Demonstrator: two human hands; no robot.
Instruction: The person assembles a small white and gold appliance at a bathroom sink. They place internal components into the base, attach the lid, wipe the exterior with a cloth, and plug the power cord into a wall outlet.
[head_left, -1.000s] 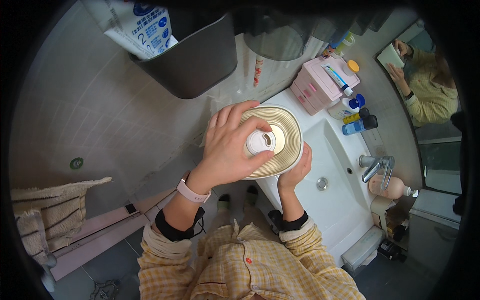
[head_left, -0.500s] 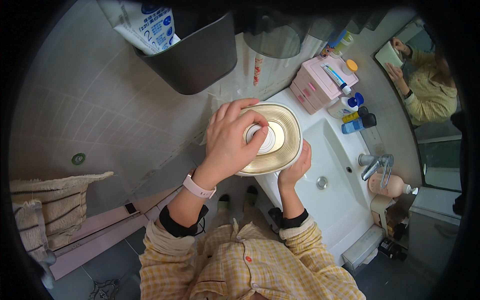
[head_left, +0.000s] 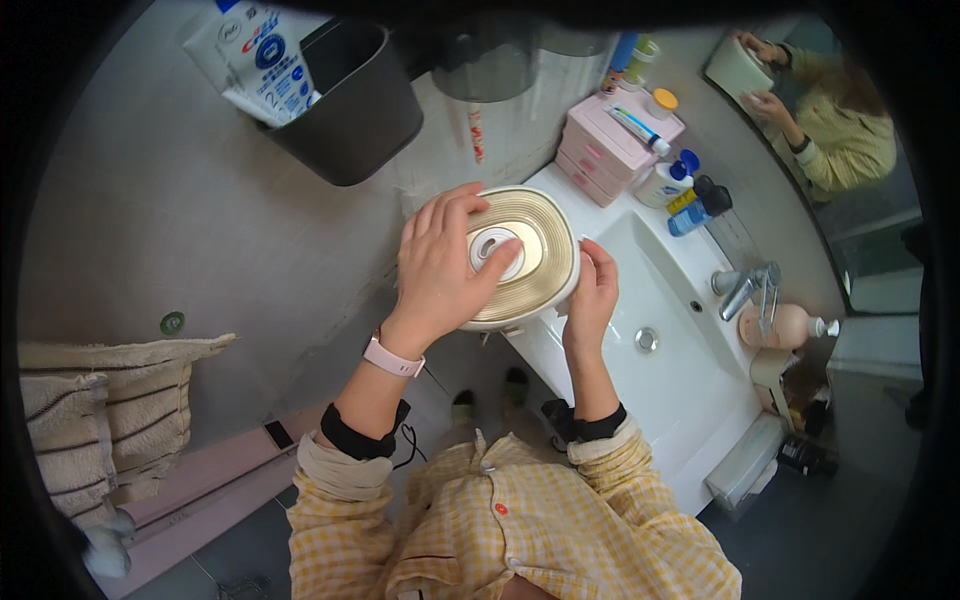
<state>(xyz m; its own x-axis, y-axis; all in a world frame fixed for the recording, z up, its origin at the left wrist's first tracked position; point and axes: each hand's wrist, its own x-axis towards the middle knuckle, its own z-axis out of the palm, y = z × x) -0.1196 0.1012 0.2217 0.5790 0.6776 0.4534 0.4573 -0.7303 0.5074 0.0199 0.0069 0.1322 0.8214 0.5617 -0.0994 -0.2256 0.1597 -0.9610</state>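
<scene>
left hand (head_left: 437,262), index finger shifted off the white cap (head_left: 486,257) toward the rim since the prior frame, grips the gold-topped container (head_left: 548,268) half-curled, while the right hand (head_left: 593,295), fingers bent at its opposite side, likely steadies it beside the sink (head_left: 668,410).

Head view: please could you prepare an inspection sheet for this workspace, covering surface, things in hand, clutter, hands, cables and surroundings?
Surface: white washbasin with a chrome faucet; no standing water seen.
Things in hand: rounded white box, gold ribbed top, slotted white round piece at its middle.
Clutter: pink drawer box with a small tube on top; bottles beside it; pump bottle near the faucet.
Hands: left hand over the box's left side, thumb at the round piece; right hand at its right side.
Cables: thin dark cord near the left wrist; its ends unclear.
Surroundings: black holder, mirror, striped towel.
</scene>
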